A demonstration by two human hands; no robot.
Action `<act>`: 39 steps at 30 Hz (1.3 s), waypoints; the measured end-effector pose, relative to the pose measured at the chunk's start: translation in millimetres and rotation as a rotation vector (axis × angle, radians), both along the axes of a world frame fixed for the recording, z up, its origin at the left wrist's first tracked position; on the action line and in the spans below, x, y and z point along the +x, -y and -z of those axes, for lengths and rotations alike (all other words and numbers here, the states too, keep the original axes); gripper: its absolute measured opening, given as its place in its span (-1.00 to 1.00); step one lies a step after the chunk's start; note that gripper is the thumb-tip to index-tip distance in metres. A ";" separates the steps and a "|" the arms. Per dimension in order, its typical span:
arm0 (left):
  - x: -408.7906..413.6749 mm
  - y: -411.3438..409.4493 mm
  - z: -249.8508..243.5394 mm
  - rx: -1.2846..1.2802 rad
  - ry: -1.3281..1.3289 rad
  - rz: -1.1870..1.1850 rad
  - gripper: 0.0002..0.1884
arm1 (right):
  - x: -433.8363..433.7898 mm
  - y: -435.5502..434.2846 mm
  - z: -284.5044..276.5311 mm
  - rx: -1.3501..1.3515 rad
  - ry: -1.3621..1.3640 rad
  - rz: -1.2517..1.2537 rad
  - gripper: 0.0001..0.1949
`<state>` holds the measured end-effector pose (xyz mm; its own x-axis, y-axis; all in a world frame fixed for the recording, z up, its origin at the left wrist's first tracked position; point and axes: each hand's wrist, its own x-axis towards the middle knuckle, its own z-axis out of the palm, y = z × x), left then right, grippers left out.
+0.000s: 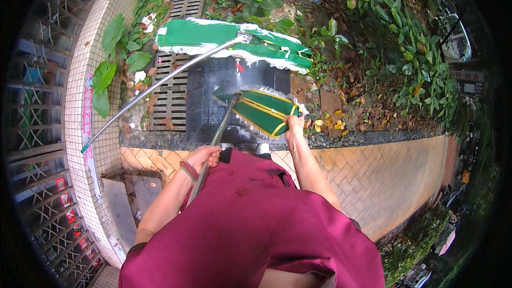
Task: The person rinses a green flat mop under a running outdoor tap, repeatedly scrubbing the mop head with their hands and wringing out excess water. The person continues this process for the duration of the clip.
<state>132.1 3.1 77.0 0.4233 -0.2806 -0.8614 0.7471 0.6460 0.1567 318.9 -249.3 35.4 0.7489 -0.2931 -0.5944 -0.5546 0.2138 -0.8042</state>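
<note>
My left hand [205, 157], with a red beaded bracelet at the wrist, grips the metal handle [219, 133] of a flat dust mop. My right hand [294, 125] holds the near right end of that mop's green head [267, 109], which has yellow trim and a wet white fringe. The head is tilted over a black tiled basin [200, 100]. Water sprays onto it from a tap with a red lever [239, 68]. Beyond the tap lies a second, wider green mop head [196, 34] with white fringe. Its silver handle [160, 77] slants down left to the tiled wall.
A slotted drain grate [170, 104] runs left of the basin. Leafy plants [416, 60] and fallen leaves cover the soil at right. Yellowish paving [372, 172] stretches along the near side. A white-tiled ledge [78, 128] and barred windows [44, 100] stand at left.
</note>
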 end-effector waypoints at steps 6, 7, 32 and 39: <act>1.9 -19.2 -2.6 -0.102 -0.016 -0.144 -0.91 | 23.6 -46.8 -12.2 -0.007 0.109 -0.074 -0.73; 1.6 -23.0 -2.3 -0.140 -0.019 -0.177 -0.91 | 22.7 -60.0 -30.0 0.014 0.141 -0.144 -0.70; -22.9 12.1 17.3 -0.047 -0.054 0.004 -0.90 | -80.8 71.1 76.3 0.017 -0.290 0.192 -0.50; -13.0 46.8 -11.7 0.049 -0.108 0.116 -0.93 | -95.0 155.3 135.4 0.258 -0.421 0.351 -0.61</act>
<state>119.1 -43.6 88.8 0.2945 -0.2786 -0.9141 0.8302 0.5483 0.1004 223.9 -404.6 -100.0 0.3185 -0.2875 -0.9033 -0.6747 0.6005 -0.4290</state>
